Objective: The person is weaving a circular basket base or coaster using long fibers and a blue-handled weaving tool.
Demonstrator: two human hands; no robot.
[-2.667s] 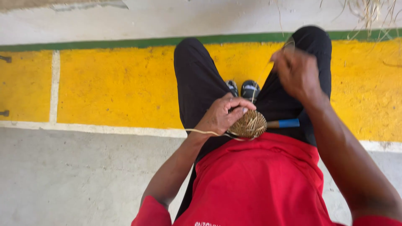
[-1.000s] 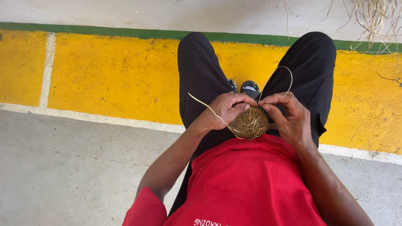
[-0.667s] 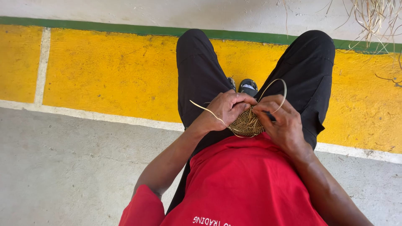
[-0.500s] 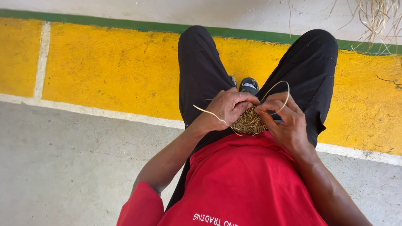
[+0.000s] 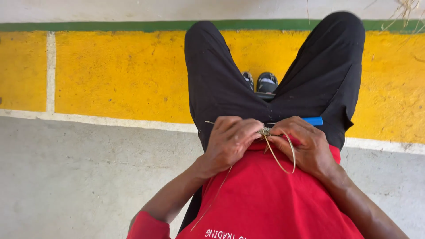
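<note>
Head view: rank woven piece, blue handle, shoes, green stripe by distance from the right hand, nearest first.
From the right hand:
1. Woven piece: pinched at its fingertips, between both hands.
2. Blue handle: just above the knuckles, on the lap; contact unclear.
3. Shoes: farther up, between the knees.
4. Green stripe: farthest, along the top of the yellow band.

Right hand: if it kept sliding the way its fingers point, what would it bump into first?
The right hand points toward the left hand, so it would probably meet the small woven straw piece pinched between them first, then the left fingers. Depth is hard to judge.
</note>
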